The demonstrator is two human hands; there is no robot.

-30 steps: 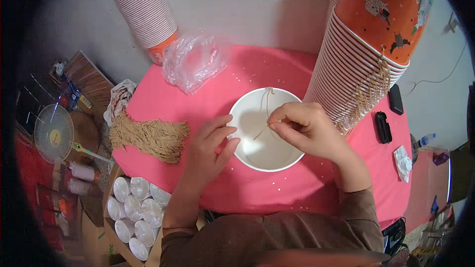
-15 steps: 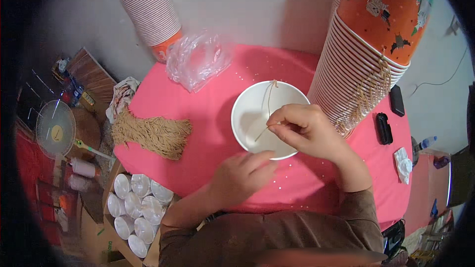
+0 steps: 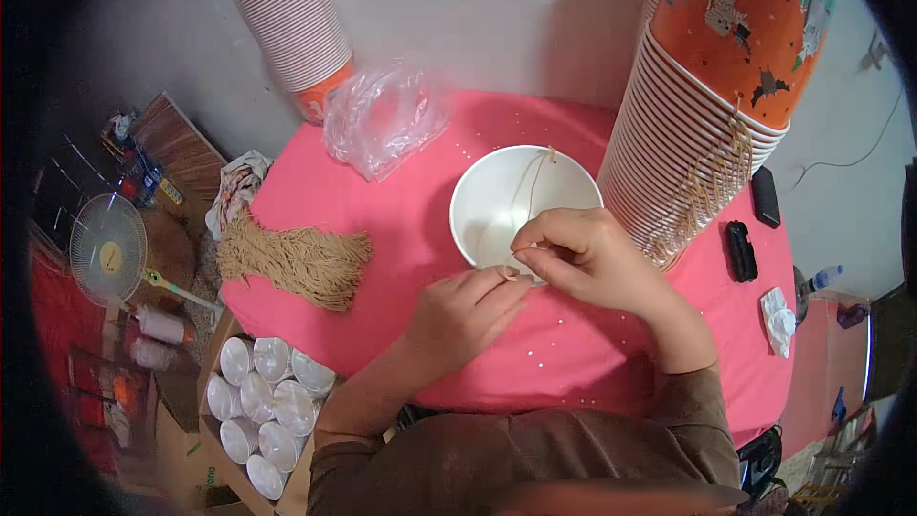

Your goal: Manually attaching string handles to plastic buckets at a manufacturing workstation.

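Note:
A white paper bucket point(image 3: 473, 196) stands open in front of me, its mouth tilted toward me. A thin tan string point(image 3: 532, 186) is fixed at its far rim and runs down across the opening. My right hand point(image 3: 592, 253) pinches this string between thumb and forefinger over the near right side of the bucket. By the near rim, my left hand point(image 3: 465, 311) is closed, with a small pale loop of string at its fingertips. The two hands nearly meet, and part of the near rim is hidden behind them.
A tall stack of orange-printed buckets point(image 3: 669, 148) with tan strings leans at right. A bundle of tan strings point(image 3: 296, 263) and a clear plastic bag point(image 3: 382, 124) lie left. Another bucket stack point(image 3: 291, 19) stands behind. Clear cups point(image 3: 272, 401) fill a carton. White specks dot the pink cloth.
My left hand has closed and come to the string's loose end near my right fingers. The bucket's far rim and the string's fixed point have shifted slightly right.

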